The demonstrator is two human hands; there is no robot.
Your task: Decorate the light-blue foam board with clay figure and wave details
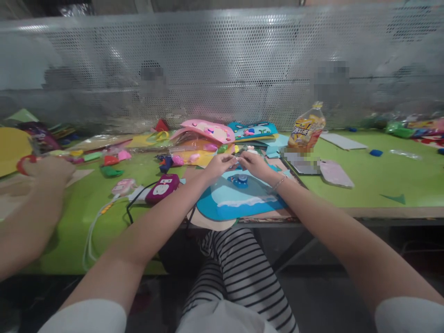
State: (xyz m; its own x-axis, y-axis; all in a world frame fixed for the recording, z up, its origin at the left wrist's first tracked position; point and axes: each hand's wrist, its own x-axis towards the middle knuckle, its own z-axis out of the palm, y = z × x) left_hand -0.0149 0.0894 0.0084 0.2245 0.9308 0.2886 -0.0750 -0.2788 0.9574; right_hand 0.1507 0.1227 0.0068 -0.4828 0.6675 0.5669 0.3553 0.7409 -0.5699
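My left hand (221, 167) and my right hand (252, 163) meet over the far part of a blue paper cutout (225, 210). Fingertips of both are pinched together on something too small to make out. On the cutout's light blue middle sits a small dark blue clay figure (240, 180), just below my hands. A wavy white strip (248, 202) runs across the sheet's near part. Past my fingers lie a pink decorated cutout (208, 131) and a teal decorated cutout (253, 131).
At left a co-worker's hand (52, 172) holds red-handled scissors (26, 165). A maroon pouch (163, 188), a cable (90, 231) and several clay lumps (111, 160) lie left. A snack bag (307, 128) and phone (336, 174) are right. A perforated metal panel (222, 69) stands behind.
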